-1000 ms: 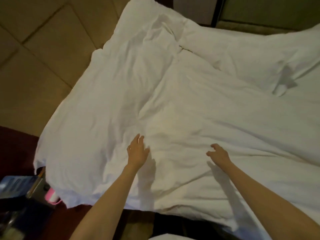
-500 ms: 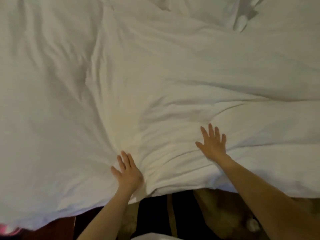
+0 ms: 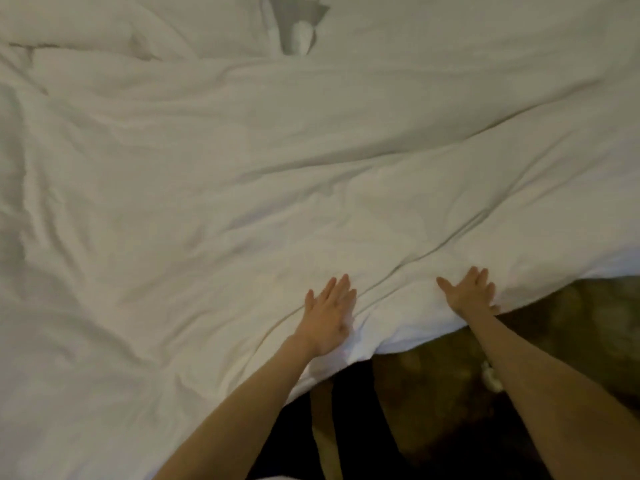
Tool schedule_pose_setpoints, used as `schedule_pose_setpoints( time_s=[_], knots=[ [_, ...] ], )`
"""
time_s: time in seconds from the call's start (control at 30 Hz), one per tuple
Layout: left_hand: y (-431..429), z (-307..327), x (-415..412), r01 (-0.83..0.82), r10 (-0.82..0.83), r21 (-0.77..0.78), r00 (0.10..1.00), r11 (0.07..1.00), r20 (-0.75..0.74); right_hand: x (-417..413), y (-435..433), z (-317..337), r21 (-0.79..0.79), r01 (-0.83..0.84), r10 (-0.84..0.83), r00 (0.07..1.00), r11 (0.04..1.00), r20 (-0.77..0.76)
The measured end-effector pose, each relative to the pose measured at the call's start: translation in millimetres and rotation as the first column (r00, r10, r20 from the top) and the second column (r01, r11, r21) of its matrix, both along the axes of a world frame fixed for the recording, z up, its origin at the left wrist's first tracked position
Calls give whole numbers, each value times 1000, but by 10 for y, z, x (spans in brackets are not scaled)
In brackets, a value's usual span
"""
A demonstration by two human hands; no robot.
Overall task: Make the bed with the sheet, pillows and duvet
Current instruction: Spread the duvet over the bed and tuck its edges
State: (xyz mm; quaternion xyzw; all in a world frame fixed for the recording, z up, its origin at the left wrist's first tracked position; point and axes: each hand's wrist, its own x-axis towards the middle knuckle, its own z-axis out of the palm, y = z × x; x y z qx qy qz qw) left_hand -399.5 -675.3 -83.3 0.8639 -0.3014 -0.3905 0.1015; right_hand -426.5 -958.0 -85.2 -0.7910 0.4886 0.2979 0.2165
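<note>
both the left hand point(image 3: 329, 317) and right hand point(image 3: 467, 294) lie flat, fingers straight, on the duvet point(image 3: 311, 174) near its near edge; pushing unevenly could bunch new creases or drag it askew.

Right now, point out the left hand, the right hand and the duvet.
left hand point(image 3: 329, 317): head view, back of the hand.
right hand point(image 3: 467, 294): head view, back of the hand.
duvet point(image 3: 311, 161): head view, bare wrinkled middle.
</note>
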Motion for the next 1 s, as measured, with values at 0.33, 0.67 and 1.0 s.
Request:
schedule_pose_setpoints(
  time_s=[0.33, 0.67, 1.0],
  knots=[
    [-1113, -202, -246, 66, -86, 330, 995, 942, 45, -145, -852, -219, 624, 726, -951, 293, 288, 98],
    [-1755, -92, -105, 415, -392, 2, 861, 910, -325, -1085, -1118, 305, 344, 908, -934, 121, 241, 335],
    [-1900, -68, -214, 255, -214, 94, 924, 962, -317, -1288, -1237, 92, 268, 778, -822, 551, 569, 145]
  ],
)
